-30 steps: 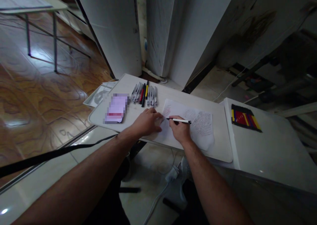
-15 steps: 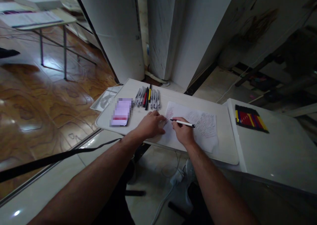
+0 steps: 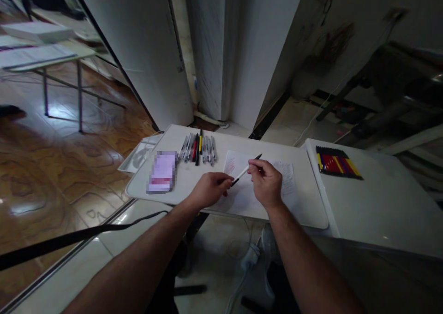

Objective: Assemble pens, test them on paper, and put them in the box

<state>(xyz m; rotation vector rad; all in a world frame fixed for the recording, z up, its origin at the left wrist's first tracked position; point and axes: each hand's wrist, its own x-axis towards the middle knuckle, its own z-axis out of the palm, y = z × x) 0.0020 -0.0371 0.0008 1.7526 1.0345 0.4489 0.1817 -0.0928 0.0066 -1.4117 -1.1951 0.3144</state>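
Observation:
A white pen with black ends point(image 3: 244, 170) slants over a written sheet of paper point(image 3: 284, 171). My right hand point(image 3: 266, 181) pinches its upper part, the dark tip pointing up and away. The pen's lower black end is between the fingers of my left hand point(image 3: 212, 188). Both hands are above the near part of the paper on a small white table point(image 3: 187, 178). A row of several pens point(image 3: 196, 148), clear, red, black and yellow, lies beyond my left hand. A phone with a lilac screen point(image 3: 162, 171) lies at the table's left.
On the white surface to the right lies a pack of coloured pens point(image 3: 339, 162). Papers point(image 3: 140, 155) stick out beyond the table's left edge. A black strap point(image 3: 86, 233) crosses at the left. A power strip point(image 3: 249, 256) is on the floor below.
The pen has swung from a writing hold to a slant between both hands. My left hand has left the paper and closed on the pen's end. The view has shifted slightly.

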